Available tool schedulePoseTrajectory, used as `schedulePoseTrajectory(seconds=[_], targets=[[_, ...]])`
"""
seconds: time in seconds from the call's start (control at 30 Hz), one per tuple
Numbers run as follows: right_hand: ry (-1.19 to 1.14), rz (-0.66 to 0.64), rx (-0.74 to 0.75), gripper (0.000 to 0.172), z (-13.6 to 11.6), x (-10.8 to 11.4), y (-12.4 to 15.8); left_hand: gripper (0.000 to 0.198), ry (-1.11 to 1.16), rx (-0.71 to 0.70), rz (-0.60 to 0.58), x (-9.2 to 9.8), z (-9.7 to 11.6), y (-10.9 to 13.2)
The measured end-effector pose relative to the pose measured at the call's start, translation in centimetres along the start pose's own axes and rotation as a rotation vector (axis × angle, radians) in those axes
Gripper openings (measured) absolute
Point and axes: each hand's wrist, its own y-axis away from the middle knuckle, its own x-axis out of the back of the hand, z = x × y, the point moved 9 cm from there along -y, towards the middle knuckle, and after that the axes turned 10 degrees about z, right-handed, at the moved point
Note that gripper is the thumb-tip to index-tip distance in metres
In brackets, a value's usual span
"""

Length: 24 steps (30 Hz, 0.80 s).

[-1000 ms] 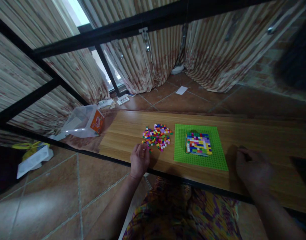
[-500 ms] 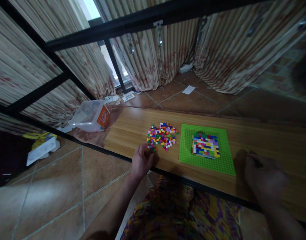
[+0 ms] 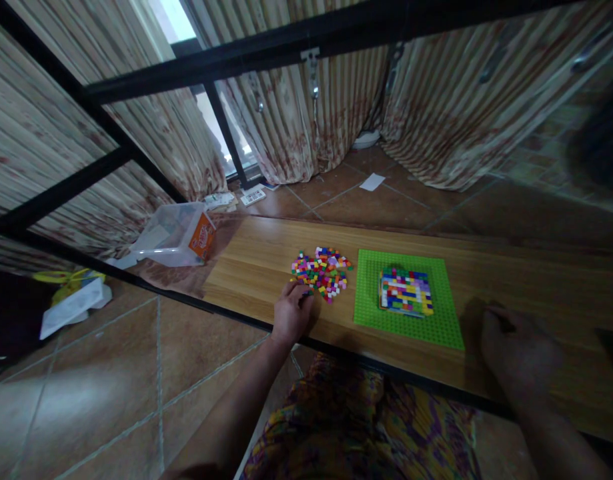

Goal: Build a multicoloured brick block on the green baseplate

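A loose pile of small multicoloured toy bricks (image 3: 323, 270) lies on the wooden table. My left hand (image 3: 291, 312) is at the pile's near edge, fingers curled down among the closest bricks; whatever is between its fingertips is too small to make out. Right of the pile rests a green studded baseplate (image 3: 449, 330). Near its middle stands a low rectangular block built of mixed-colour bricks (image 3: 405, 292). My right hand (image 3: 521, 343) rests on the table to the right of the baseplate, apart from it. Its fingers are curled closed, and their inside is hidden.
The narrow wooden table (image 3: 256, 250) has a dark front edge close to my lap. A clear plastic box (image 3: 173, 233) with an orange label stands at its left end. Black metal bars (image 3: 266, 57) and striped curtains (image 3: 286, 133) are behind. A dark object (image 3: 611, 347) lies at far right.
My left hand has moved slightly right and up, further into the near edge of the brick pile. My right hand stays curled by the baseplate. The view has shifted a little.
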Motion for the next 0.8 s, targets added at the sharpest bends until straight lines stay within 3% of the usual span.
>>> schedulePoseTrajectory(seconds=[0.2,0.37,0.6,0.8], targets=[[0.009,0.027,0.037,0.041,-0.5,0.2,0.0,0.011,0.186,0.077,0.049,-0.2,-0.3,-1.2],[-0.028,0.013,0.013,0.037,-0.8,0.3,-0.1,0.013,0.430,0.351,0.079,-1.3,-2.2,-1.6],[-0.069,-0.005,0.002,0.031,-1.1,0.4,-0.1,0.022,0.697,0.580,0.010,-2.3,-1.3,-2.0],[-0.064,-0.023,-0.010,0.030,-1.0,0.3,0.0,0.033,0.696,0.671,-0.066,-2.1,-1.2,-1.6]])
